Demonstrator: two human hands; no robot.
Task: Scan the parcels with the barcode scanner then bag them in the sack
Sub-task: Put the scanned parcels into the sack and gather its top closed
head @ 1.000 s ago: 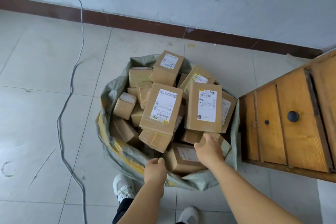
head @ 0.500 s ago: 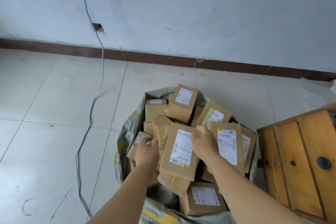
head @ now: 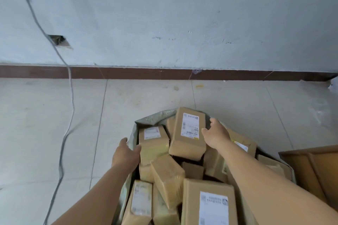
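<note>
A grey-green woven sack [head: 151, 118] stands open on the tiled floor, heaped with several brown cardboard parcels bearing white labels. A tall labelled parcel [head: 186, 144] lies on top at the far side. My right hand [head: 216, 134] reaches over the heap with spread fingers, its thumb at that parcel's right edge. My left hand [head: 126, 154] is stretched flat at the sack's left rim, the thumb touching a smaller labelled parcel [head: 153, 145]. Another labelled parcel [head: 206, 204] lies nearest me. No barcode scanner is in view.
A wooden cabinet [head: 314, 170] stands close against the sack's right side. A grey cable [head: 71, 97] runs down the wall past a hole [head: 60, 41] and along the floor at left. The wall with its brown skirting [head: 164, 73] lies beyond the sack.
Both hands have moved from the near rim across the heap to the sack's far half, spreading apart. The view has tilted up toward the wall, and the sack now sits lower in the frame.
</note>
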